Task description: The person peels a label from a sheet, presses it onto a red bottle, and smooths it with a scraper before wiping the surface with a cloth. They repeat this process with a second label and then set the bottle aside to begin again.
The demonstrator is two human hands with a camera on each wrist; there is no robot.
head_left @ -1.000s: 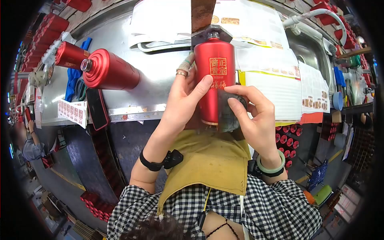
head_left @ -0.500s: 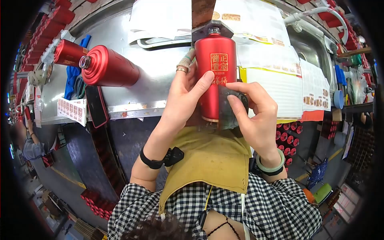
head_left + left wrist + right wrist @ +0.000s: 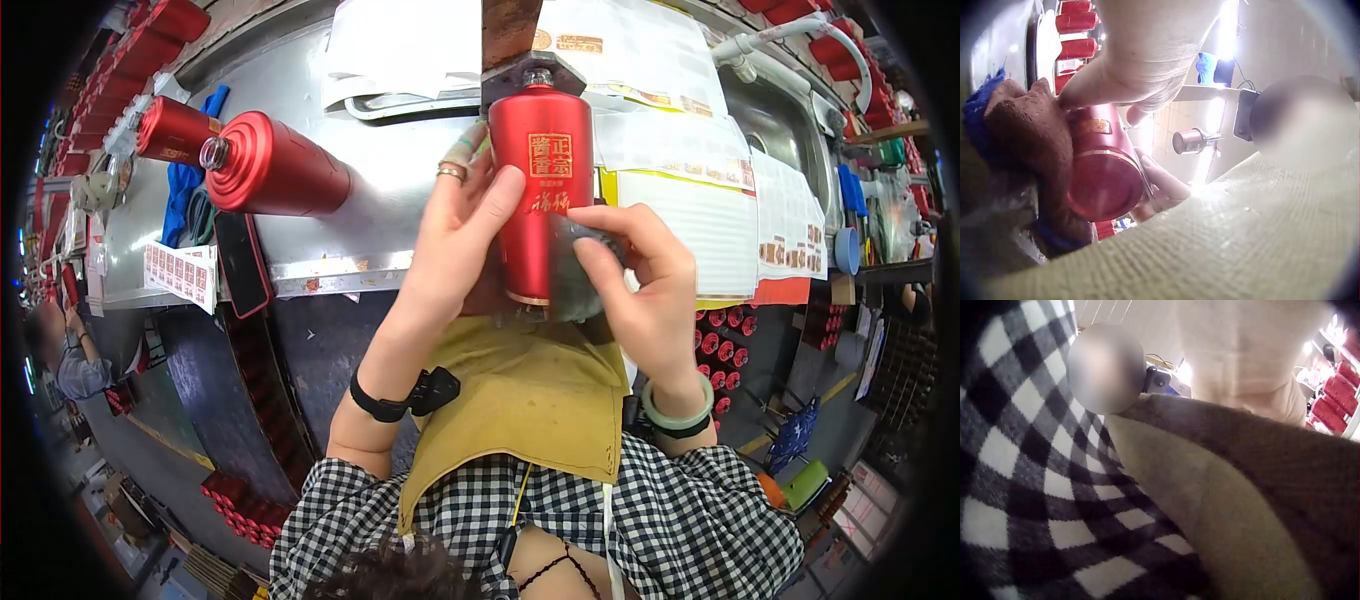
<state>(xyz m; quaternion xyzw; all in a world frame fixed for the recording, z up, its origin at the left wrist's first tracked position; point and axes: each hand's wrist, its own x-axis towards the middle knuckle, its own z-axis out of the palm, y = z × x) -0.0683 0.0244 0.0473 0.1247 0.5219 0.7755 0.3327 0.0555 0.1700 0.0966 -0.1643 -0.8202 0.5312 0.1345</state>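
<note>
In the head view a red bottle (image 3: 541, 135) with gold lettering lies with its glass neck at a dark metal holder (image 3: 560, 75) and its base toward the person. My left hand (image 3: 455, 235) grips the bottle's left side, thumb across the front. Between right thumb and index finger, my right hand (image 3: 650, 280) pinches a thin dark flat piece (image 3: 575, 275) against the lower right of the bottle; its kind cannot be made out. The left wrist view shows the bottle's base (image 3: 1104, 187) beside a rough brown block (image 3: 1029, 128). The right wrist view shows mostly sleeve and forearm.
Two more red bottles, the nearer one (image 3: 275, 165), lie to the left on the metal table (image 3: 385, 190). A phone (image 3: 240, 265) and a label sheet (image 3: 180, 275) are at its front edge. Label sheets (image 3: 680, 235) cover the right side, next to a sink (image 3: 775, 120).
My left thumb has slid slightly up the bottle. The right hand and the dark piece have shifted a little to the right. The bottle stays at the holder.
</note>
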